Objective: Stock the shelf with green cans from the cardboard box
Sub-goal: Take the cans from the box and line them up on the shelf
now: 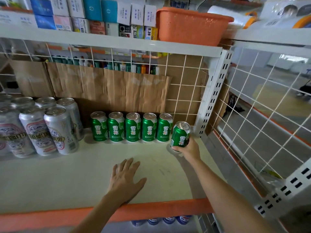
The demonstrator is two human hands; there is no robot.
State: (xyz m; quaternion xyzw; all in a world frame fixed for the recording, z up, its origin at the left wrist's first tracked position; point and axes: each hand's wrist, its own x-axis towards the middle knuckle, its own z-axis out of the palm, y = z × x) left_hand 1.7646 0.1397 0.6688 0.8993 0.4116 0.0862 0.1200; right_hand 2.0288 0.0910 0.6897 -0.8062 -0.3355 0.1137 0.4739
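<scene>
Several green cans (133, 127) stand in a row at the back of the white shelf (70, 179), against a brown cardboard sheet. My right hand (187, 148) grips one more green can (179, 134), slightly tilted, at the right end of that row, close to the last can. My left hand (125, 176) rests flat, fingers straight, on the shelf board near its orange front edge. The cardboard box is out of view.
Tall silver cans (50, 130) fill the shelf's left side. A white slotted upright (212, 96) and wire mesh (262, 115) close off the right. An orange basket (190, 26) and small boxes sit on the shelf above. Blue cans (168, 220) show below.
</scene>
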